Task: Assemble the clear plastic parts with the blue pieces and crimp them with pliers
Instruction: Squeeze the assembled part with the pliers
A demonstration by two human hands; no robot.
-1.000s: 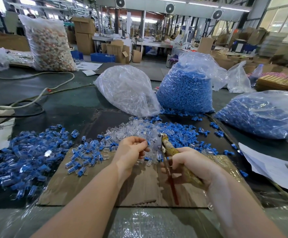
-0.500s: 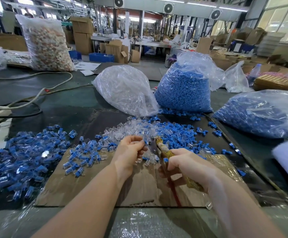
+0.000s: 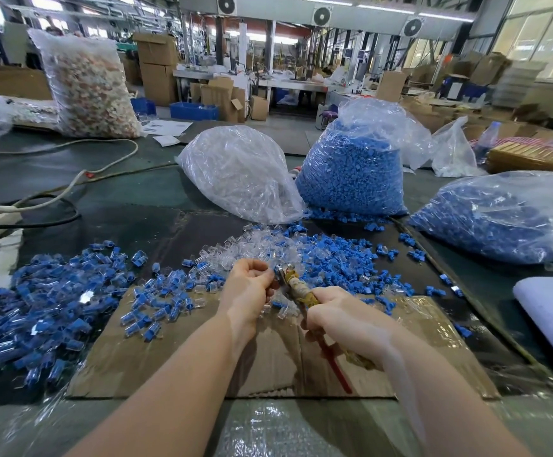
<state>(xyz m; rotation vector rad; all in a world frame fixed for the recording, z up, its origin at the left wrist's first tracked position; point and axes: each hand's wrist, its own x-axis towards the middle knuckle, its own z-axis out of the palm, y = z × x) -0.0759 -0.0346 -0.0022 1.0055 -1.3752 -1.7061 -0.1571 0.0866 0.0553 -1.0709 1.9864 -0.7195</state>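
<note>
Pliers (image 3: 291,282) risen; left hand (image 3: 248,285) perhaps pinching something.

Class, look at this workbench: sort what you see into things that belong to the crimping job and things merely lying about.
Belongs to the job:
pliers in the right hand
left hand holding a small part at the pliers' tip
loose clear parts
loose blue pieces
assembled pile

Lying about:
white cable
bag of mixed pale pieces
cardboard boxes

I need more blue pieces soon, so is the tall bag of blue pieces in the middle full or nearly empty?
Full: the bag of blue pieces bulges, packed blue almost to its top.
</note>
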